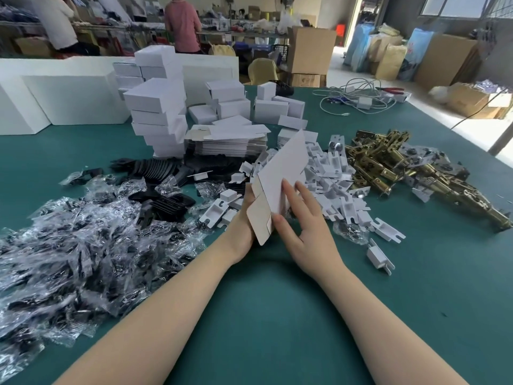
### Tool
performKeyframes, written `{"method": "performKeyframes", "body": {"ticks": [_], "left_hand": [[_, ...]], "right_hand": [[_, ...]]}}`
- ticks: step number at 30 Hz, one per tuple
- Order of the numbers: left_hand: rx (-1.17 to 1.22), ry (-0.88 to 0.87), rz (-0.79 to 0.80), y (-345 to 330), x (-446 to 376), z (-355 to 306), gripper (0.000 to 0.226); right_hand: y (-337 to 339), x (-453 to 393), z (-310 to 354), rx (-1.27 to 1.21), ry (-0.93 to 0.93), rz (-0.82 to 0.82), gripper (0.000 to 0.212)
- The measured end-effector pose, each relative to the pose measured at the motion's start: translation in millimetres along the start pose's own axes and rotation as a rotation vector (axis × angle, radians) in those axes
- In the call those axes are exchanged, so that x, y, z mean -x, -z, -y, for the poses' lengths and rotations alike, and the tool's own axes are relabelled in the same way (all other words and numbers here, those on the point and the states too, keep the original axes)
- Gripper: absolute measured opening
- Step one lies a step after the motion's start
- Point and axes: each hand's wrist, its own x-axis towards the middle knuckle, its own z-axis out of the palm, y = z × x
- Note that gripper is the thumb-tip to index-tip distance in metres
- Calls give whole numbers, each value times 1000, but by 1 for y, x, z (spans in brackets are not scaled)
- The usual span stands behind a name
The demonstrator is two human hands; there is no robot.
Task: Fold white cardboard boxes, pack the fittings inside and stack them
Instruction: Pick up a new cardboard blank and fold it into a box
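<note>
Holding flat white cardboard blank (280,173), both hands.

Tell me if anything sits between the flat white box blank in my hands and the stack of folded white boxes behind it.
Yes. The flat white cardboard box blank is held above the green table; between it and the tall stack of folded white boxes lie a pile of flat white blanks and black plastic parts. Lifted over them, the way looks open.

1. Bright daylight floods in from the doorway (358,29) and windows on my right (blown out there).
2. My arms cast soft shadows on the green table (263,315).
3. Edges bend; the background looks soft.
</note>
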Motion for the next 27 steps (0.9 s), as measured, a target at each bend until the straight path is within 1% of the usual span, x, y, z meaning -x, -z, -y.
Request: {"method": "performKeyframes", "body": {"ticks": [2,3,4,5,7,8,10,12,13,16,18,20,22,25,26,27], "left_hand": [[36,15,5,-2,2,-5,35],[65,2,-24,-1,1,-4,33],[114,11,-9,-1,0,-6,34],[117,-3,0,-1,0,-8,37],[146,14,3,4,-3,-5,56],[165,33,5,5,-5,-4,57],[162,18,5,7,-6,0,36],[168,26,-43,8,-8,1,26],[175,33,-59,10,-8,2,25],[136,21,-70,11,-8,3,36],[83,-7,-73,10,-8,4,45],[50,-24,-112,7,-8,5,47],[45,-23,-178,4,-8,5,37],[3,-36,-283,-3,-8,5,17],[-32,-42,-307,-4,-8,5,13],[-57,-43,-323,-6,-7,4,14]], "right_hand": [[0,-1,-3,8,-36,-2,56],[-1,-2,-4,17,-54,-6,60],[-2,-3,-5,26,-75,-9,63],[-2,-4,-6,35,-92,-9,65],[-2,-4,-6,37,-111,1,72],[-2,-3,-6,34,-111,8,75],[-2,-3,-7,28,-111,13,82],[-1,-4,-8,19,-117,-10,83],[0,-4,-9,18,-119,-25,83],[-1,-4,-10,53,-95,-74,88],[-2,-4,-10,65,-95,-148,82],[-4,-5,-9,38,-115,-230,74],[-5,-6,-8,7,-129,-263,67],[-6,-8,-6,24,-132,-286,59],[-6,-9,-5,31,-129,-290,58],[-7,-9,-4,29,-127,-291,58]]}}
